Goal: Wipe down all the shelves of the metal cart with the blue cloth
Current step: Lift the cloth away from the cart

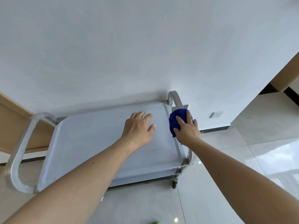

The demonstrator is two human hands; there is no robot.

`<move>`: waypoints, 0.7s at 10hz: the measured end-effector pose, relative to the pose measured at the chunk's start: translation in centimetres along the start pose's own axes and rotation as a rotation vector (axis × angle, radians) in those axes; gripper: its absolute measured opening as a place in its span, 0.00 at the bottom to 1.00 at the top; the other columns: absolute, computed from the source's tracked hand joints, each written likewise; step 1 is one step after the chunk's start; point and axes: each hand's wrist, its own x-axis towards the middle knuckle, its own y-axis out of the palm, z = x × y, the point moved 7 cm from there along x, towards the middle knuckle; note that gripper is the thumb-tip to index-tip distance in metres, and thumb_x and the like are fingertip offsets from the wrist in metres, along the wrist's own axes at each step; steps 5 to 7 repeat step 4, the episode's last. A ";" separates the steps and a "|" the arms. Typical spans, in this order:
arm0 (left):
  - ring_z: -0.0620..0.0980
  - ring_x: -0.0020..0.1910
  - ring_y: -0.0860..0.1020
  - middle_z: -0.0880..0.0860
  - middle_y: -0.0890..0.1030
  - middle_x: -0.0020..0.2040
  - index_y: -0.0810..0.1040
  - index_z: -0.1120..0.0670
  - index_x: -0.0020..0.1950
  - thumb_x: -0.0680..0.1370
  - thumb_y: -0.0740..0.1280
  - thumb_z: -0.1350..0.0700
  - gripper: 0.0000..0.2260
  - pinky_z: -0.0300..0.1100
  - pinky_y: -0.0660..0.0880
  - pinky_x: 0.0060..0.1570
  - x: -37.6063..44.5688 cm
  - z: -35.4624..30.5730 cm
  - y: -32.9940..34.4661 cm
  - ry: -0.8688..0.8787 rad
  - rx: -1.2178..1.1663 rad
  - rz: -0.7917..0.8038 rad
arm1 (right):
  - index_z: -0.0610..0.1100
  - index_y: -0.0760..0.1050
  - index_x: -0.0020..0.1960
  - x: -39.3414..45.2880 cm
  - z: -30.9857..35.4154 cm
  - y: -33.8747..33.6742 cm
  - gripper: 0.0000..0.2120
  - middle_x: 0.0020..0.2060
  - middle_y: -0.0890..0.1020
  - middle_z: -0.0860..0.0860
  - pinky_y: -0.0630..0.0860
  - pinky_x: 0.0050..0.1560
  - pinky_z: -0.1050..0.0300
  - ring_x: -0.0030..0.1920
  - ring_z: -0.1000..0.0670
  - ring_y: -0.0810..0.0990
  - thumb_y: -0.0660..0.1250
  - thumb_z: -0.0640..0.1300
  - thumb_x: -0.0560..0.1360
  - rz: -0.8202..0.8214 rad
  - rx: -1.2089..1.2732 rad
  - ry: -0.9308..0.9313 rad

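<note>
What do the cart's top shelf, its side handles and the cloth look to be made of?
Top shelf: seemingly sheet metal, matte pale grey, with a pressed raised rim and faint scratches.
Handles: bent metal tube; the left one's cloudy, wrinkled skin suggests a plastic wrap, though that is uncertain.
Cloth: soft blue fabric, bunched under the right hand; the weave is too small to tell.

Bright, even daylight; glossy floor tiles (275, 156) threw window glare at right. Soft shadows under cart top (90, 136). Wide-angle bending at edges, slight softness throughout.
</note>
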 end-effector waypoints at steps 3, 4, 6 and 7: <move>0.56 0.72 0.62 0.56 0.67 0.73 0.66 0.51 0.73 0.81 0.58 0.45 0.22 0.52 0.65 0.67 -0.1 -1.3 -3.0 0.049 -0.030 -0.071 | 0.57 0.57 0.79 -1.5 1.4 -2.4 0.26 0.82 0.49 0.49 0.71 0.67 0.40 0.76 0.40 0.55 0.59 0.54 0.82 0.011 0.020 -0.025; 0.56 0.72 0.62 0.56 0.67 0.73 0.66 0.51 0.73 0.80 0.58 0.45 0.23 0.52 0.65 0.68 -0.3 -2.0 -6.1 0.090 -0.032 -0.143 | 0.58 0.59 0.79 -2.9 3.7 -5.2 0.26 0.81 0.52 0.50 0.70 0.68 0.42 0.76 0.42 0.57 0.59 0.55 0.82 -0.068 0.056 -0.094; 0.56 0.72 0.62 0.56 0.67 0.73 0.66 0.51 0.73 0.80 0.58 0.45 0.23 0.52 0.65 0.68 -0.3 -2.0 -6.1 0.090 -0.032 -0.143 | 0.58 0.59 0.79 -2.9 3.7 -5.2 0.26 0.81 0.52 0.50 0.70 0.68 0.42 0.76 0.42 0.57 0.59 0.55 0.82 -0.068 0.056 -0.094; 0.56 0.72 0.62 0.56 0.67 0.73 0.66 0.51 0.73 0.80 0.58 0.45 0.23 0.52 0.65 0.68 -0.3 -2.0 -6.1 0.090 -0.032 -0.143 | 0.58 0.59 0.79 -2.9 3.7 -5.2 0.26 0.81 0.52 0.50 0.70 0.68 0.42 0.76 0.42 0.57 0.59 0.55 0.82 -0.068 0.056 -0.094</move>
